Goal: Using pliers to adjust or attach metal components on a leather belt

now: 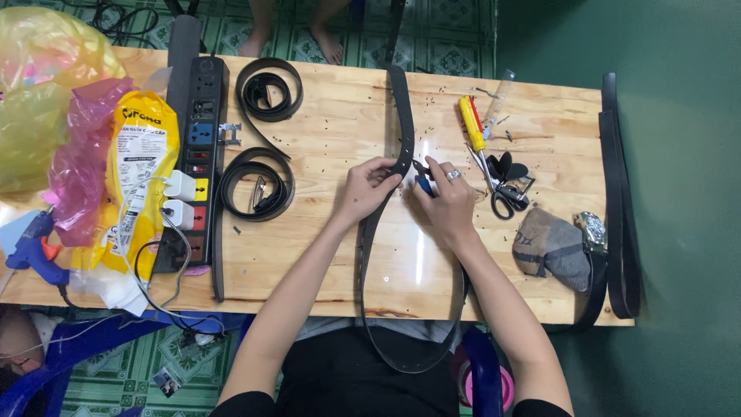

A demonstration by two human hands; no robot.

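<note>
Coiled belts, power strip, scissors, glue gun.

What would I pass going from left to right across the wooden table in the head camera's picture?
Blue glue gun → yellow packet → black power strip → coiled black belts → left hand → long black belt → right hand → scissors → grey cloth.

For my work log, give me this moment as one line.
left hand: pinching black belt | right hand: blue-handled tool at belt | nearby: scissors, yellow screwdriver
</note>
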